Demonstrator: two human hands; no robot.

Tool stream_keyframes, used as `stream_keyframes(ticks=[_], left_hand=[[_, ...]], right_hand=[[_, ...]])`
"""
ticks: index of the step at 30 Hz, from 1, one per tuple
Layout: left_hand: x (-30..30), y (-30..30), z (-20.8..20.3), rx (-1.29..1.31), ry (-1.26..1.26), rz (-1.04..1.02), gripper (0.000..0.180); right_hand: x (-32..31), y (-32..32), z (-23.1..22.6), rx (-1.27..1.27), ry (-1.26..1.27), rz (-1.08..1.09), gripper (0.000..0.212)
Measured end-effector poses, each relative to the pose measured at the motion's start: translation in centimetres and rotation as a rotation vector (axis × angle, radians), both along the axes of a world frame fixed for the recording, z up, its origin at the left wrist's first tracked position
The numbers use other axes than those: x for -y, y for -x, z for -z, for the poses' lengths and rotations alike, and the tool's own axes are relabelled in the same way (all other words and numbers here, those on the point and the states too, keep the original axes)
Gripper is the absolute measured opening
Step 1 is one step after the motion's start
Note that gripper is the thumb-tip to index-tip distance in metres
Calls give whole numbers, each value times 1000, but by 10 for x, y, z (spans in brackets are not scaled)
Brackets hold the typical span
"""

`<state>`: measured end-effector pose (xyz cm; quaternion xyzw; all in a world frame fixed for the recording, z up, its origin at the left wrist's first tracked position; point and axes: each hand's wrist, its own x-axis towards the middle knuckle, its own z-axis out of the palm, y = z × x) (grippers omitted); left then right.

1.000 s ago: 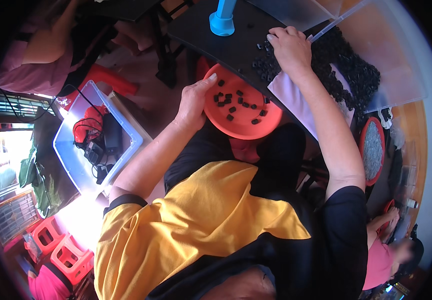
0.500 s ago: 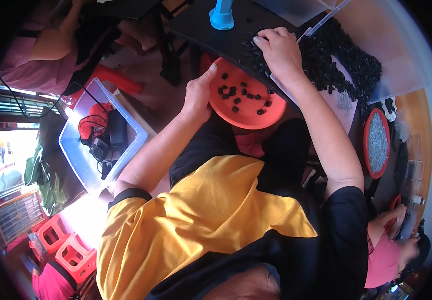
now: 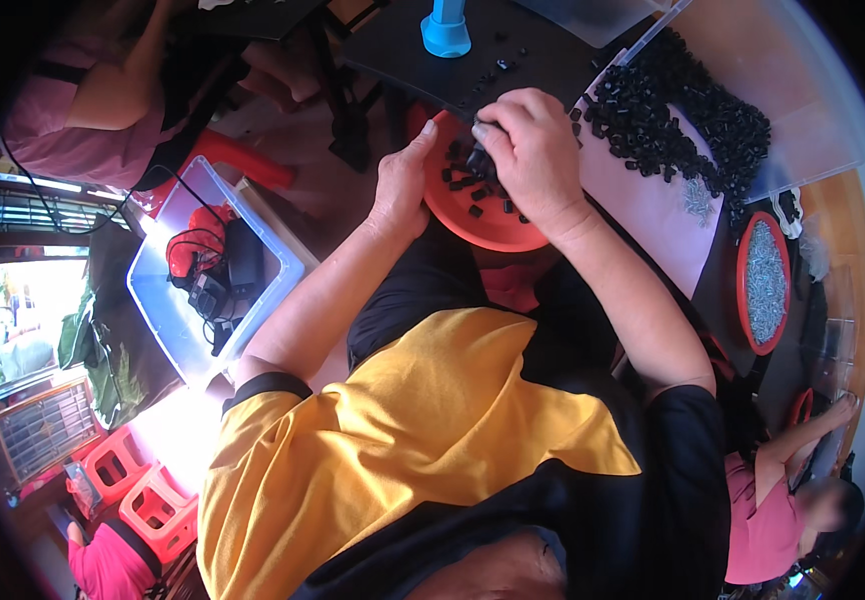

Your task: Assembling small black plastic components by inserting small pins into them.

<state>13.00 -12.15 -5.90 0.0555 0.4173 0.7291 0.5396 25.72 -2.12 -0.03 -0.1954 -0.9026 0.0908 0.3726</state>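
Note:
My left hand [image 3: 403,185] grips the left rim of a shallow red basin [image 3: 498,236], thumb on top, and holds it by the table's edge. Small black cylindrical pieces [image 3: 476,211] lie scattered in the basin. Above it, my right hand [image 3: 533,150] is curled, with a bunch of black pieces at its fingertips. It hides the basin's right part. A few stray pieces [image 3: 504,64] remain on the dark tabletop [image 3: 393,45] beyond the hand.
A heap of black pieces [image 3: 643,120] spills from a clear plastic bin [image 3: 803,150] onto a pale sheet [image 3: 668,225]. Beyond are a blue tool [image 3: 446,35] and a red tray of metal pins [image 3: 763,285]. A clear tub [image 3: 168,320] stands left; people sit nearby.
My right hand has come from the tabletop toward me and over the basin, bringing black pieces along. More pieces are in the basin; fewer lie on the table. My left hand keeps its hold.

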Motion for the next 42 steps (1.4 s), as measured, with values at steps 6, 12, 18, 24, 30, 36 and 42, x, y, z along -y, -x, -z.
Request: stream_keyframes(ticks=[6,12,18,24,30,36,42], left_hand=[[0,0,2,58,-26,-13,40],[1,4,8,22,33,2,45],[-1,5,5,20,39,-1,45],[3,12,5,53,37,-52,42],[0,12,3,65,36,-58,40],[6,7,0,61,26,-32,42],[-7,-1,9,48,36,17,41]], right_hand=[[31,-6,-1,-4,-114,-100,16],[-64,38,-19,128,-96,150,17],[-140,73,6,331,32,219,33],[-59,56,4,226,21,53,29],[6,22,-10,318,-53,-36,29],[-15,4,-30,293,-172,20,16],[-129,2,-30,636,-310,478,25]])
